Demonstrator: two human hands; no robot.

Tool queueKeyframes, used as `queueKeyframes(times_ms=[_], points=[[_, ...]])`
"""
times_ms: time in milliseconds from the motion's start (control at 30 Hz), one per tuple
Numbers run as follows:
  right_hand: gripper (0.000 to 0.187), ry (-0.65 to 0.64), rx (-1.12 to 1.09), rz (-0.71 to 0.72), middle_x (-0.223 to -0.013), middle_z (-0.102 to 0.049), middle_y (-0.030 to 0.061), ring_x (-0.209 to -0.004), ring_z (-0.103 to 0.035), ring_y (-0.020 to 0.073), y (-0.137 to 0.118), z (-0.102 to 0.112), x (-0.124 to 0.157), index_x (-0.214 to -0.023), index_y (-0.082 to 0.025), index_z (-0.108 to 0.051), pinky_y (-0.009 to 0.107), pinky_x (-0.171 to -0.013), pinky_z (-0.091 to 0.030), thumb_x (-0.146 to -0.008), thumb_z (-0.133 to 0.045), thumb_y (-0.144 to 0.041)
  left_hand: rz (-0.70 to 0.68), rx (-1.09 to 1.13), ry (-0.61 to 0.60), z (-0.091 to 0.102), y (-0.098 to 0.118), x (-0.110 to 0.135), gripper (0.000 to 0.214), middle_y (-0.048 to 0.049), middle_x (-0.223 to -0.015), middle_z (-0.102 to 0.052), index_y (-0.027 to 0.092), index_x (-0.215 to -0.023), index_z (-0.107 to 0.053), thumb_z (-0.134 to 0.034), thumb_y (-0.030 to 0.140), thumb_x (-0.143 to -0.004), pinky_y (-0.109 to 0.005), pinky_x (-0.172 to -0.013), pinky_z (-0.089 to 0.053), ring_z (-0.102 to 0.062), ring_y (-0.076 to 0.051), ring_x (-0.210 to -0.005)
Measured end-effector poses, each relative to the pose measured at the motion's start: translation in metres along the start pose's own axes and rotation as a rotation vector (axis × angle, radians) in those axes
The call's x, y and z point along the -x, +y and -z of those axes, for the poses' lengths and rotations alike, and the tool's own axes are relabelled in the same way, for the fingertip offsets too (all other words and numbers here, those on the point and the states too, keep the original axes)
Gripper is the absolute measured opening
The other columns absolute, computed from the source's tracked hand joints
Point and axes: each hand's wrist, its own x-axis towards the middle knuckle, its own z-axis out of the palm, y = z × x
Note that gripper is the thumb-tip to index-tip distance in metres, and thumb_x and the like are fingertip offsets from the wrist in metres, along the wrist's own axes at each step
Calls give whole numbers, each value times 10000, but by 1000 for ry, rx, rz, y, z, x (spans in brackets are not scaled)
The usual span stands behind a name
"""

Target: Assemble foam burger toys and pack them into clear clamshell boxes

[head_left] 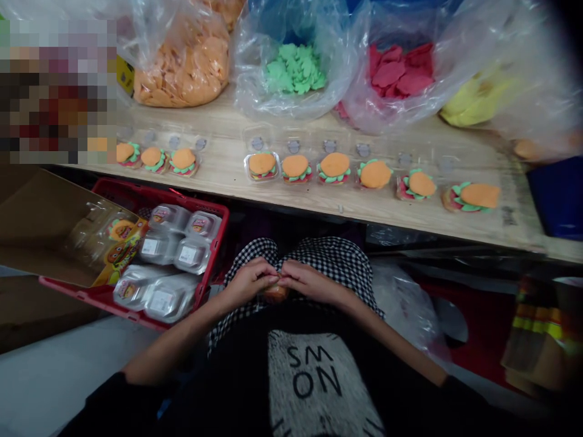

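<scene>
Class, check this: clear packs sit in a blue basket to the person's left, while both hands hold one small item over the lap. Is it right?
The basket is red, not blue, as the head view shows; the clear packs and small item are as stated.

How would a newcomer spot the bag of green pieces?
Start at the wooden table, far side. Between the orange-filled bag and the red-filled bag sits the green-filled bag, set apart by its mint-green pieces.

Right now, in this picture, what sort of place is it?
Probably a packing or assembly workshop: toy-like burgers line a bench, bags of coloured pieces stand behind, and a red crate holds closed clear packages.
</scene>
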Motion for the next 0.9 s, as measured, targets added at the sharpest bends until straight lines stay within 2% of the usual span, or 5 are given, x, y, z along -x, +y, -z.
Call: queueKeyframes(times_ms=[233,367,633,800,900], points=[[318,-5,-120,36,-630,-384,-31,-626,-378,107,9,-9,-2,-638,-182,-415,234,-595,-299,-857,-387,-411,53,33,56,-11,-4,8,172,-16,-719,-510,158,-714,-574,-479,275,-796,-232,-681,-358,-477,-132,-740],[335,-42,-240,-42,-597,-364,-44,-579,-363,93,12,-7,-8,-630,-177,-423,219,-548,-293,-831,-416,-444,122,75,98,-9,-9,8,139,-13,-709,-521,154,-717,-591,-511,255,-768,-230,-670,-363,-484,-131,-726],[254,-16,-229,-75,-693,-403,-25,-646,-373,99,7,-2,-5,-714,-175,-426,217,-586,-309,-828,-437,-402,214,161,95,0,-7,3,131,0,-677,-526,132,-692,-609,-564,254,-713,-213,-634,-378,-487,-108,-668],[300,-10,-390,-107,-628,-369,-42,-596,-355,89,10,-8,-2,-656,-173,-424,213,-552,-293,-800,-470,-432,286,185,107,-8,-8,5,145,-2,-661,-527,123,-672,-607,-581,263,-694,-214,-605,-377,-487,-108,-642],[299,28,-445,-122,-629,-388,-41,-599,-365,90,14,-9,0,-667,-170,-449,213,-554,-292,-777,-501,-443,248,220,47,-1,-5,5,143,-16,-724,-557,125,-729,-622,-590,259,-691,-226,-659,-394,-511,-121,-705]])
